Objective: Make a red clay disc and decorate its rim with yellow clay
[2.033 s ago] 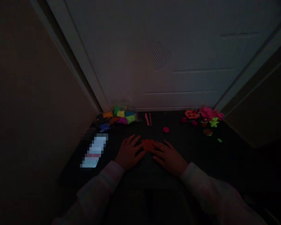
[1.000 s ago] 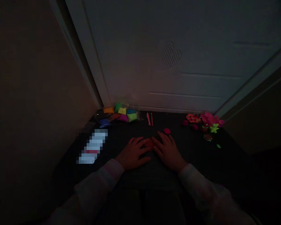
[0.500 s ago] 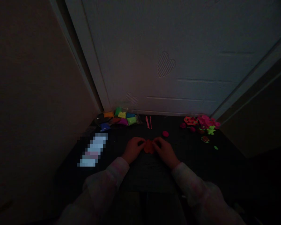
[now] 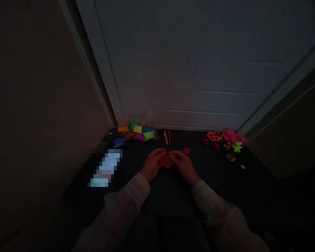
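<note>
In the head view, the right hand is firmly pinching the red piece at its right edge; the left hand is cupping the opposite edge, its closure not discernible. The red piece is sitting between both hands, near the pink disc on the black table.
</note>
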The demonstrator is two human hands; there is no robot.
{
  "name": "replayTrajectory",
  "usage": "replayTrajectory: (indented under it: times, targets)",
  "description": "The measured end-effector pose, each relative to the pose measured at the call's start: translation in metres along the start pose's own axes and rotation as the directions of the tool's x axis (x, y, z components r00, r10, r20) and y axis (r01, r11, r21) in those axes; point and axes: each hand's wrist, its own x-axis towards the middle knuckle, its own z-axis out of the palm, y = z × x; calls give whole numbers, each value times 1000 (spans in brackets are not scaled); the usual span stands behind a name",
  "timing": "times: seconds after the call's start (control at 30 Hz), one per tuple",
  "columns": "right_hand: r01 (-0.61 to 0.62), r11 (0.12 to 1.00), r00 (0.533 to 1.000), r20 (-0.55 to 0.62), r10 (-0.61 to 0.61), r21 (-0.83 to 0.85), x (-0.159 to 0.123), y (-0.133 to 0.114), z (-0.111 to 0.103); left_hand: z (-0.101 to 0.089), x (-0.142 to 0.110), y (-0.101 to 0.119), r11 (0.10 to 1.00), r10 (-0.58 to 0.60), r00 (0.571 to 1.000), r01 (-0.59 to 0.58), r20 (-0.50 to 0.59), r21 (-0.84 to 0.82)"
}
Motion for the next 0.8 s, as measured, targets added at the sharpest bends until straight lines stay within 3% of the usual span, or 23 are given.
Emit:
replayTrajectory:
  times: [0.07,0.13,0.23,0.33,0.57,0.63,0.8]
  targets:
    - [66,990,993,-87,-77,-124,2,0,6,10,1,0,969,-81,995,90,52,-231]
    - [161,922,962,-152,-226,-353,2,-3,13,17,2,1,911,-140,988,157,71,-382]
    - [302,755,883,-129,-452,-582,-3,-9,22,18,5,2,874,-183,981,136,-58,-467]
    - [397,706,824,-111,-556,-587,-8,-13,28,12,9,0,880,-176,976,97,-130,-465]
    - [449,765,769,-235,-594,-462,-1,-13,38,15,5,-6,916,-152,984,105,-96,-386]
    - [440,783,759,-284,-586,-440,2,-12,39,16,2,-7,938,-120,991,94,-56,-332]
    - [397,780,744,-328,-582,-484,6,-8,34,19,-1,-11,969,-74,983,110,165,-220]
